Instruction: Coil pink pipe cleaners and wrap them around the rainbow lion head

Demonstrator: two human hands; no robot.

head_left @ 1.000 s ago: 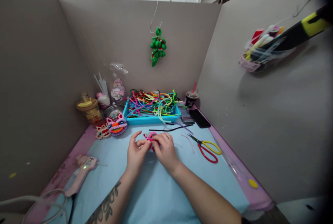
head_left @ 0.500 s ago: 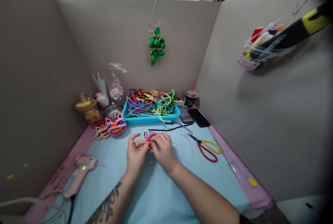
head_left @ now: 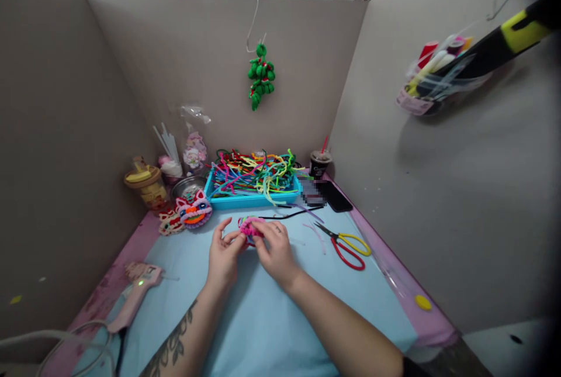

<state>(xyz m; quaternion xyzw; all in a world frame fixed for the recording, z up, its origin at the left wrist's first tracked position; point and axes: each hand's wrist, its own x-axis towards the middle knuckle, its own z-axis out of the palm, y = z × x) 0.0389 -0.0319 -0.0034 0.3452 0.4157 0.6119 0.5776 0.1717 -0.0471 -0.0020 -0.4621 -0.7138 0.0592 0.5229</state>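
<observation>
A small pink pipe-cleaner piece (head_left: 250, 227) with touches of other colours is held between my two hands, above the blue cloth. My left hand (head_left: 225, 252) pinches its left side with thumb and fingertips, the index finger raised and bent. On the other side my right hand (head_left: 276, 248) closes thumb and fingers on it, covering part of the piece. Scissors (head_left: 346, 245) with one yellow and one red handle lie to the right of my right hand. Black pipe cleaners (head_left: 291, 214) rest just beyond the hands.
A blue tray (head_left: 249, 202) heaped with coloured pipe cleaners stands at the back. Finished pipe-cleaner faces (head_left: 195, 211) sit left of it. A pink glue gun (head_left: 137, 298) with a lit green light lies at left. A dark phone (head_left: 333, 196) and a drink cup (head_left: 319, 163) are at back right.
The pink piece has turned between my fingers and shows more of its pink surface. My left hand has shifted slightly left. The whole view has shifted a little.
</observation>
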